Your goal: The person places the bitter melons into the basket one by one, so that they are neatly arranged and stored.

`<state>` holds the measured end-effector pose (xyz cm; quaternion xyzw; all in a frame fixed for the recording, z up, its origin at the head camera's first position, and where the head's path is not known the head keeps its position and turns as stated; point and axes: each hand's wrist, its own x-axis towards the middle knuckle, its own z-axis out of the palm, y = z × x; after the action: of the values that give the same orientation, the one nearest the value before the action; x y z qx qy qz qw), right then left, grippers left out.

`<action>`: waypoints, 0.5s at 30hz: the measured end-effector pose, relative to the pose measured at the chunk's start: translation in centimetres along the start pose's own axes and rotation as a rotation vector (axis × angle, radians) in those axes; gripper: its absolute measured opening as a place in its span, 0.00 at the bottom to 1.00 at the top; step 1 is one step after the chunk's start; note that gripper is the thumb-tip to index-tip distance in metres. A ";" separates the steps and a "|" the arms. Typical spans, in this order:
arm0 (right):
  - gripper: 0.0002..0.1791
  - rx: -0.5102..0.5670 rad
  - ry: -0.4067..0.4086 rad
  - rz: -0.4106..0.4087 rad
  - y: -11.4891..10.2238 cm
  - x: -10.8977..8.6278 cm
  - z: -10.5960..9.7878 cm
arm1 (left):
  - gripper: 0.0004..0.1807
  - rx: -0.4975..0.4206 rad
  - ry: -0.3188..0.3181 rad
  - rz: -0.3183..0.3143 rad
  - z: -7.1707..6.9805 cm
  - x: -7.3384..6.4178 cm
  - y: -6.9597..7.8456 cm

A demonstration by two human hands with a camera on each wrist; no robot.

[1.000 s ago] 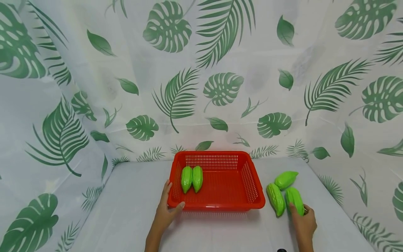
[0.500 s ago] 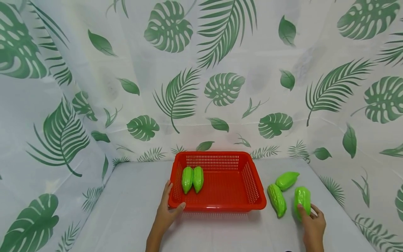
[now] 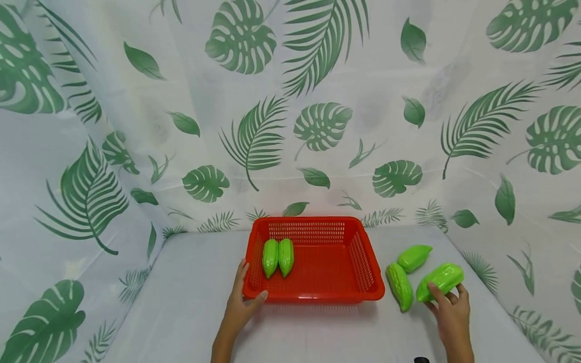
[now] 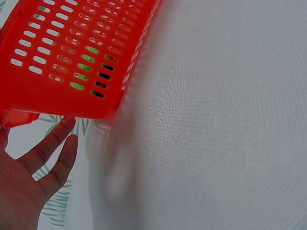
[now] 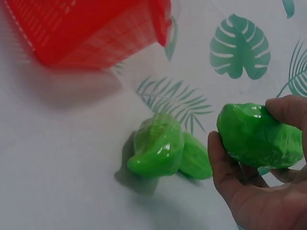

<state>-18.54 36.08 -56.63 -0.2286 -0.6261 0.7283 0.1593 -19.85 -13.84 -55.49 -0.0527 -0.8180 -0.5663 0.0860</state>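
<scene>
My right hand (image 3: 454, 312) grips a glossy green bitter melon (image 3: 441, 283) with thumb and fingers. The right wrist view shows this bitter melon (image 5: 254, 136) tilted in the hand, to the right of two others. Those two, a near bitter melon (image 3: 400, 287) and a far bitter melon (image 3: 414, 258), lie together on the white cloth. My left hand (image 3: 240, 307) is at the front left corner of a red basket (image 3: 313, 297), thumb by the front rim. In the left wrist view, straight fingers (image 4: 53, 148) reach to the basket's rim.
Inside the basket, two bitter melons (image 3: 278, 258) lie side by side against the left. A white cloth (image 3: 190, 292) covers the table, and a leaf-printed curtain (image 3: 317, 196) rises behind and at both sides. A small dark object (image 3: 421, 360) shows at the bottom edge.
My right hand has lifted the bitter melon away from the other two, moving right, and turned it from near upright to slanting. The left hand and basket stay put.
</scene>
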 end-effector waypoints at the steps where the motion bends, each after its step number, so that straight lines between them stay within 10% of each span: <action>1: 0.53 0.010 -0.020 -0.002 -0.5 -0.5 0.2 | 0.49 0.002 -0.002 -0.001 0.1 -0.1 0.0; 15: 0.37 0.351 -0.221 0.034 -6.3 -4.5 4.5 | 0.49 0.014 0.006 0.006 0.1 0.0 -0.4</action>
<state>-17.49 31.01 -49.33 -0.1265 -0.4992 0.8495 0.1147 -19.91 -13.90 -55.87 -0.0529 -0.8216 -0.5604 0.0908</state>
